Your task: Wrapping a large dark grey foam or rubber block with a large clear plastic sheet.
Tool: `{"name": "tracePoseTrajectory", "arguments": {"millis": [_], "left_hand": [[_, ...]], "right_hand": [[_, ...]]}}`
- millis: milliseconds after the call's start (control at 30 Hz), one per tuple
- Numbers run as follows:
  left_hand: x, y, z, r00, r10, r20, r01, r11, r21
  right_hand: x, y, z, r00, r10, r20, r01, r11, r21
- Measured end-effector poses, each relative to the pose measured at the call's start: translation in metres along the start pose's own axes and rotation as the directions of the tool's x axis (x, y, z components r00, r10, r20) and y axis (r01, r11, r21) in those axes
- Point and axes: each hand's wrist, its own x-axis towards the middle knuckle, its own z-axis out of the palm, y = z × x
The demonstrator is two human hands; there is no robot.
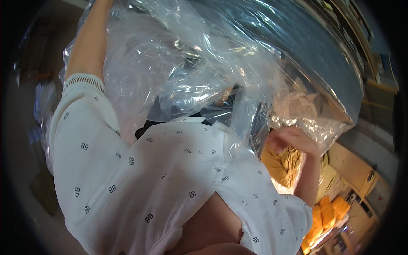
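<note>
Clear, crinkled plastic sheeting (140,63) is spread in loose folds in front of me, over a large dark, glossy surface (293,38) at the upper right. My left arm reaches up across the plastic, and its hand lies beyond the top edge, out of sight. Low on the right, my right hand (293,138) is bent inward at the lower edge of the plastic. Its fingers look curled and are partly blurred; what they hold, if anything, is hidden. Glossy plastic folds also hang against the front of my white shirt.
Mustard-yellow crumpled cloth (284,163) sits just below my right hand. Further right are bright orange bundles (327,214) and a light wooden cabinet (348,165). Long wooden boards or edges (361,38) run along the upper right.
</note>
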Motion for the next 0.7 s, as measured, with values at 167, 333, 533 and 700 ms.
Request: {"name": "tracePoseTrajectory", "arguments": {"millis": [167,333,533,700], "left_hand": [[0.017,-0.015,-0.004,0.998,0.034,0.047,-0.032,0.999,-0.041],[0.01,-0.03,0.01,0.998,0.062,-0.005,-0.062,0.997,0.055],[-0.016,0.008,0.014,0.99,0.008,0.14,-0.008,1.0,-0.002],[0.007,-0.03,0.008,0.966,0.163,0.202,-0.174,0.984,0.039]], "right_hand": [[0.062,0.018,0.081,0.825,-0.46,-0.329,0.554,0.772,0.312],[-0.006,0.017,0.046,0.494,-0.299,-0.817,0.856,0.334,0.395],[-0.16,0.043,-0.029,0.061,-0.219,-0.974,0.959,-0.258,0.118],[-0.072,0.133,-0.075,0.107,-0.039,-0.994,0.993,-0.051,0.109]]}}
